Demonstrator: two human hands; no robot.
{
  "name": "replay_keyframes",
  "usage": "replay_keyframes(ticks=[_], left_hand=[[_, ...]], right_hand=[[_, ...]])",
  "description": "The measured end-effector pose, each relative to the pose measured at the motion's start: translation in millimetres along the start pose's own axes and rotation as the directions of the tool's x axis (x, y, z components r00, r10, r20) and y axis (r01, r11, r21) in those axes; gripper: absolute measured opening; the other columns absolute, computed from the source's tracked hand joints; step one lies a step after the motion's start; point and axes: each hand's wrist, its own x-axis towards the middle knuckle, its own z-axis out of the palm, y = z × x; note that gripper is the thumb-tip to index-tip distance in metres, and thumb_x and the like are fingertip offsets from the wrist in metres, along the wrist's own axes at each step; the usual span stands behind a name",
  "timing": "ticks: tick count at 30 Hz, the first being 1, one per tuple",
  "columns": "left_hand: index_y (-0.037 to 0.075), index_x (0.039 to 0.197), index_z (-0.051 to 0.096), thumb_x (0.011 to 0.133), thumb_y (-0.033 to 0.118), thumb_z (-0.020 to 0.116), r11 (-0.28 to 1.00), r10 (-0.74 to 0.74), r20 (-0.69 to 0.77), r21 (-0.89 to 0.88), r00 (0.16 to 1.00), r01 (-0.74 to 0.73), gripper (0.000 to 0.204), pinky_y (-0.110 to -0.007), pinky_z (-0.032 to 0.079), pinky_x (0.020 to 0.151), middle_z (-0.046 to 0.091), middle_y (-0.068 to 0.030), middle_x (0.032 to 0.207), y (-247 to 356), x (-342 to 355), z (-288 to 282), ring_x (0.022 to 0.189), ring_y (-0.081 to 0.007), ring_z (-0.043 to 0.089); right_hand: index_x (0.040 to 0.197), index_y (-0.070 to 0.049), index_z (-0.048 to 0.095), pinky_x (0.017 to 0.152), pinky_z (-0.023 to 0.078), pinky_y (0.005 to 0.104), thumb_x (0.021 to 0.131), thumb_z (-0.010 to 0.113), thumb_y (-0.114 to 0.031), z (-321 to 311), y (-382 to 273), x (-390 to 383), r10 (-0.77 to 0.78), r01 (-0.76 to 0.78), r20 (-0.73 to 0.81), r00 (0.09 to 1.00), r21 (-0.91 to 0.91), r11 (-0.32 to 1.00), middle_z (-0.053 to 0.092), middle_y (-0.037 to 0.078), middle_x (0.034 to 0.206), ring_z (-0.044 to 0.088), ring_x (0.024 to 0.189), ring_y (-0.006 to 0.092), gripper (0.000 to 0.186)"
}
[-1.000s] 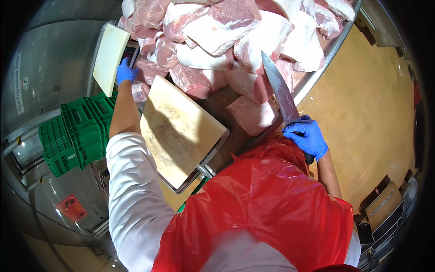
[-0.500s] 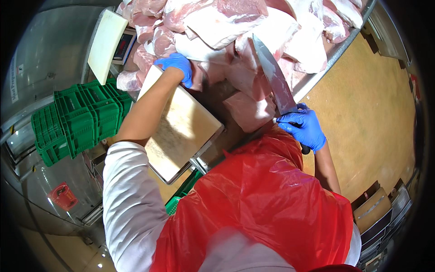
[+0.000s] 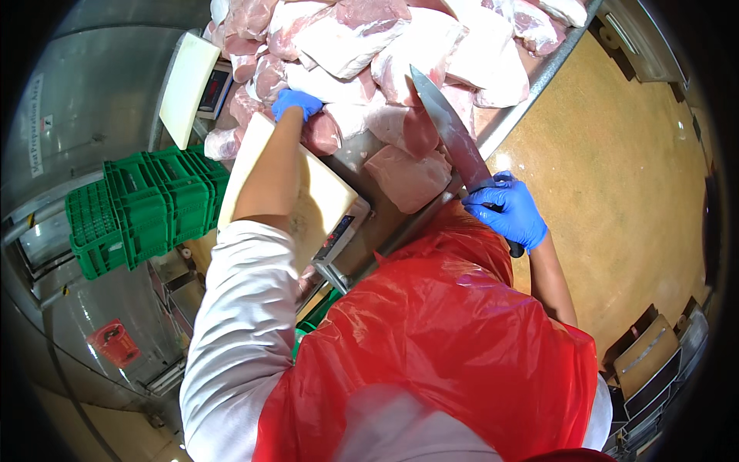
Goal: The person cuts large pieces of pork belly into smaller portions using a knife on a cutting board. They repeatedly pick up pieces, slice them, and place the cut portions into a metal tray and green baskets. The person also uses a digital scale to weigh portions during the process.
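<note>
My right hand [image 3: 509,214], in a blue glove, is closed round the black handle [image 3: 516,248] of a large knife. The wide blade [image 3: 454,131] points away from me, tip up toward the meat. My left hand [image 3: 297,104], also gloved, is at the near left of a heap of raw pork pieces [image 3: 346,46], just past the far edge of a white cutting board [image 3: 327,189]. Its fingers are hidden, so I cannot see a grip. The board rests on a scale [image 3: 342,239]. One pork block [image 3: 408,177] lies apart on the metal table [image 3: 350,154].
Stacked green crates [image 3: 146,208] stand to the left. Another white board [image 3: 188,88] leans by a second scale [image 3: 214,88]. At right, the table's raised metal edge [image 3: 531,104] borders the tan floor [image 3: 616,192]. A red apron [image 3: 431,331] covers my front.
The cutting board has shifted on its scale, and the scale's display now shows. My left hand has moved slightly farther over the meat. The knife stays in my right hand.
</note>
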Motion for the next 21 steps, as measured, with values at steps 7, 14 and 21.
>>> replay_keyframes(ticks=[7,14,21], left_hand=[[0.009,0.135,0.058,0.072,0.042,0.072,0.993,0.025,0.131,-0.118,0.991,-0.009,0.073,-0.035,0.039,0.107,0.060,-0.0156,0.133,-35,38,27,0.129,-0.0281,0.051],[0.017,0.118,0.072,0.068,0.056,0.070,0.964,-0.082,0.189,-0.235,0.979,0.126,0.063,-0.036,0.042,0.106,0.062,-0.0137,0.133,-36,44,64,0.123,-0.0302,0.058],[0.010,0.128,0.065,0.077,0.052,0.064,0.994,0.036,0.042,-0.103,0.998,-0.032,0.066,-0.041,0.037,0.112,0.057,-0.0200,0.138,-5,-17,10,0.134,-0.0344,0.049]], right_hand=[[0.086,-0.009,0.076,0.075,0.048,0.0343,0.079,0.071,-0.012,0,-2,-20,-0.032,0.033,-0.093,0.995,0.005,0.999,0.072,0.008,0.084,0.068,0.075,0.0254,0.009],[0.085,-0.009,0.076,0.075,0.047,0.0339,0.078,0.072,-0.011,2,0,-22,-0.035,0.037,-0.077,0.996,0.020,0.999,0.072,0.008,0.084,0.067,0.073,0.0254,0.008],[0.084,-0.010,0.077,0.075,0.047,0.0332,0.079,0.073,-0.013,-6,-1,-17,-0.012,0.014,-0.091,0.996,0.021,1.000,0.072,0.007,0.084,0.067,0.072,0.0247,0.007]])
